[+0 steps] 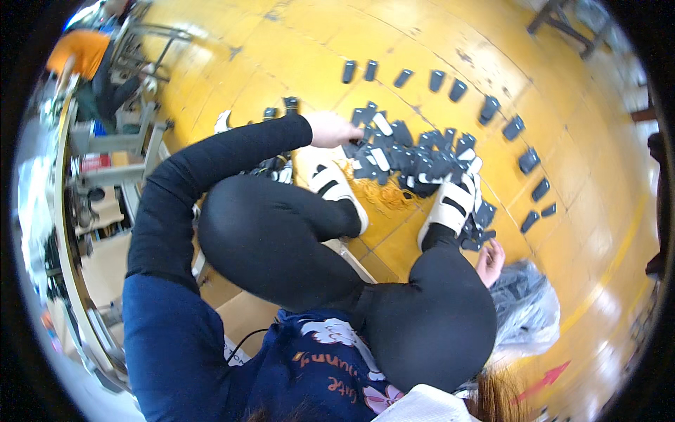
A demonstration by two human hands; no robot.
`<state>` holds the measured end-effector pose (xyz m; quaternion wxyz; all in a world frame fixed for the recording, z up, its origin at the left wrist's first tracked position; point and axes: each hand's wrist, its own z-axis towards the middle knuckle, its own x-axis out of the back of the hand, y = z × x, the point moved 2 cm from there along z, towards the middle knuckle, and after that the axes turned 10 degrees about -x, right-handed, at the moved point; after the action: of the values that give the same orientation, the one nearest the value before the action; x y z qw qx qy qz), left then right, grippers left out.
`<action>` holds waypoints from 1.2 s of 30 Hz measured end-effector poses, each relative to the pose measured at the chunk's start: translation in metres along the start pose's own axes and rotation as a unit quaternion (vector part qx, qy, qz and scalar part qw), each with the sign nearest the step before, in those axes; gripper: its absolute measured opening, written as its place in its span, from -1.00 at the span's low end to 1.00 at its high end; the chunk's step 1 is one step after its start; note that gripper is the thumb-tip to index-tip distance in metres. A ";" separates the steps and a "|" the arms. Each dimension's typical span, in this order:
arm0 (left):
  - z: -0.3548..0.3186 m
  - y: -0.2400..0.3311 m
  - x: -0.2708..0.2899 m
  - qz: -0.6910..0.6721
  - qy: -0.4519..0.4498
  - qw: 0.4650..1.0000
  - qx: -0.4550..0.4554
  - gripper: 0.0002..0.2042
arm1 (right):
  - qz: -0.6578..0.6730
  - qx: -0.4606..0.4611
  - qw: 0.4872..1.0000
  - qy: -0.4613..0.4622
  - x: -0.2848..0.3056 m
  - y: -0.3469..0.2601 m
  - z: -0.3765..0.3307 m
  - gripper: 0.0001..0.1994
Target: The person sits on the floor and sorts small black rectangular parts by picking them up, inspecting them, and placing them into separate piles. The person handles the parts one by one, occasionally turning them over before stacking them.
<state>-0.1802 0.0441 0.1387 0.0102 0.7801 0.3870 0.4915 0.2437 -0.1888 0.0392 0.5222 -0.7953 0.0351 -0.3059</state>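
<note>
**A:** What is nearest the camera?

**B:** The person's own knees in black trousers, bent up in a squat, with a dark blue top below them. Just beyond, two white sandals with black straps [450, 204] stand on the yellow floor [281, 49].

**A:** And the right hand?

**B:** The right hand [490, 261] is low beside the right knee, palm showing and fingers loosely curled. It is touching a few small dark pieces [472, 239] by the right sandal. Whether it grips one, I cannot tell. A clear plastic bag [524, 309] with dark contents lies just beside it.

**A:** The left one?

**B:** The left hand [332, 129] reaches out past the left knee, black sleeve to the wrist. Its fingers are bent down onto the near edge of a heap of dark flat pieces [408, 156], some with white faces; a firm grip is not visible.

**A:** Where does that heap lie?

**B:** On the floor right before the sandals. Farther out, single dark pieces [458, 90] lie spaced in a curved row. At far left stand metal work benches [116, 151] and another person in orange [83, 50].
</note>
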 end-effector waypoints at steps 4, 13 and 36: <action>-0.071 -0.036 -0.042 -0.218 0.372 0.885 0.173 -0.66 | 0.039 0.082 0.996 0.010 0.012 -0.035 0.035 -0.75; -0.085 0.025 -0.272 -0.630 0.646 0.316 0.293 -0.71 | 0.135 0.032 0.976 -0.169 -0.051 -0.174 0.056 -0.72; 0.004 0.068 -0.242 -0.404 0.659 0.570 0.279 -0.79 | 0.020 -0.241 0.858 -0.453 -0.092 0.034 0.102 -0.68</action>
<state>-0.1896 -0.1508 -0.0200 -0.2685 -0.0332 0.6792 0.6823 0.2312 -0.0874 -0.0586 0.2779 -0.9462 -0.1172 0.1169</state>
